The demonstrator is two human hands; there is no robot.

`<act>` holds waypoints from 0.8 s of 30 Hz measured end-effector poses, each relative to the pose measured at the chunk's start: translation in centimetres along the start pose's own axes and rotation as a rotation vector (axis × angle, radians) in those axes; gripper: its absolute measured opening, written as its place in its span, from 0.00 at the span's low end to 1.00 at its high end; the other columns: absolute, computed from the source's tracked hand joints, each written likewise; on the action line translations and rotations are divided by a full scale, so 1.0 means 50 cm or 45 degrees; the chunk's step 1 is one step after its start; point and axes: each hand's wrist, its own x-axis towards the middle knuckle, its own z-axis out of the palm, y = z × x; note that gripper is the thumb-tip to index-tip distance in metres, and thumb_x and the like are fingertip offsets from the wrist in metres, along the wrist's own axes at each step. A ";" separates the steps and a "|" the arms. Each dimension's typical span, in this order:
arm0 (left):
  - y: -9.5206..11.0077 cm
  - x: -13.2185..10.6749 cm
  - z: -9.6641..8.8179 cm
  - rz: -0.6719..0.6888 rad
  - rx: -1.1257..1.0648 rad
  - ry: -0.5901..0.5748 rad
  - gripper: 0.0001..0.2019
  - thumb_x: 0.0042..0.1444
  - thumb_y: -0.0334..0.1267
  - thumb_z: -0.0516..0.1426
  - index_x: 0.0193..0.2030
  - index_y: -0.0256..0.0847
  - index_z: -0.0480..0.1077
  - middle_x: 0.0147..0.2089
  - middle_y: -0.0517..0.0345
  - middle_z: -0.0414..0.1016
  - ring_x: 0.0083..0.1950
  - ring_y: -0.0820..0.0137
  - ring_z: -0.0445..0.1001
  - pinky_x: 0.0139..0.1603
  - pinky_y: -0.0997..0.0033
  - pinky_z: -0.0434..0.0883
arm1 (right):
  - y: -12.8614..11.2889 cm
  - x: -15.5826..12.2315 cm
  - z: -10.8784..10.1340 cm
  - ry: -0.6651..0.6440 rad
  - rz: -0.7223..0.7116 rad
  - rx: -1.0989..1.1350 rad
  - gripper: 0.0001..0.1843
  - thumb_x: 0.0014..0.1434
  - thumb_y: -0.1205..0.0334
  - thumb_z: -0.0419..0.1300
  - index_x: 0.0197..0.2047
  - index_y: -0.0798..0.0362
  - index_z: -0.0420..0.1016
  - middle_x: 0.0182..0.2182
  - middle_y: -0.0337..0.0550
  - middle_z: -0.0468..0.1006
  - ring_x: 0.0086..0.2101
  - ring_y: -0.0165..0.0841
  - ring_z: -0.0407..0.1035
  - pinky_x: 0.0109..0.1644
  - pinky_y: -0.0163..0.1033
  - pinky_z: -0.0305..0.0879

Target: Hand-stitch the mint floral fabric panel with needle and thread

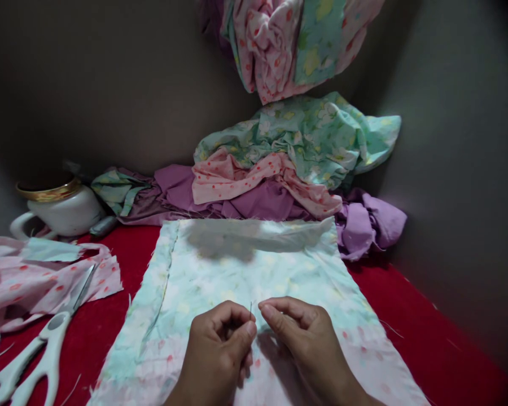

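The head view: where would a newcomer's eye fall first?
Probably on the left hand at lower centre, which pinches a thin upright needle, with the right hand close beside it, both over pale floral cloth. The white-handled scissors at lower left and the crumpled fabrics heaped behind the cloth would come next.

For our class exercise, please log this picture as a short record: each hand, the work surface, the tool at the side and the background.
Left hand: left hand pinches a thin needle, pointing up, between thumb and forefinger
Right hand: right hand, thumb and forefinger together beside the needle; any thread too fine to confirm
Under the hands: pale floral and spotted cloth, spread on a red covering
Left side: white-handled scissors, blades over pink spotted fabric
Back left: white mug, gold rim
Behind: heaped purple, pink and green fabrics
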 end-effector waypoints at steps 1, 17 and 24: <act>-0.001 0.001 0.000 -0.001 0.000 -0.008 0.06 0.46 0.37 0.57 0.25 0.36 0.66 0.12 0.67 0.60 0.13 0.80 0.55 0.14 0.81 0.53 | 0.001 0.000 0.001 0.001 0.005 -0.021 0.17 0.47 0.51 0.62 0.26 0.60 0.75 0.13 0.34 0.60 0.16 0.24 0.53 0.19 0.31 0.50; -0.001 -0.001 0.004 0.001 0.025 -0.003 0.06 0.45 0.37 0.57 0.24 0.37 0.66 0.12 0.67 0.60 0.13 0.79 0.55 0.15 0.80 0.53 | -0.010 -0.001 0.009 -0.060 0.023 0.119 0.11 0.48 0.57 0.60 0.23 0.56 0.66 0.15 0.32 0.59 0.17 0.23 0.52 0.20 0.31 0.49; 0.002 -0.002 0.005 0.006 0.064 0.010 0.08 0.44 0.39 0.58 0.23 0.36 0.66 0.12 0.66 0.60 0.13 0.80 0.55 0.15 0.79 0.53 | -0.017 -0.003 0.002 -0.070 -0.076 0.059 0.10 0.48 0.59 0.60 0.23 0.57 0.67 0.20 0.37 0.66 0.24 0.27 0.59 0.28 0.33 0.57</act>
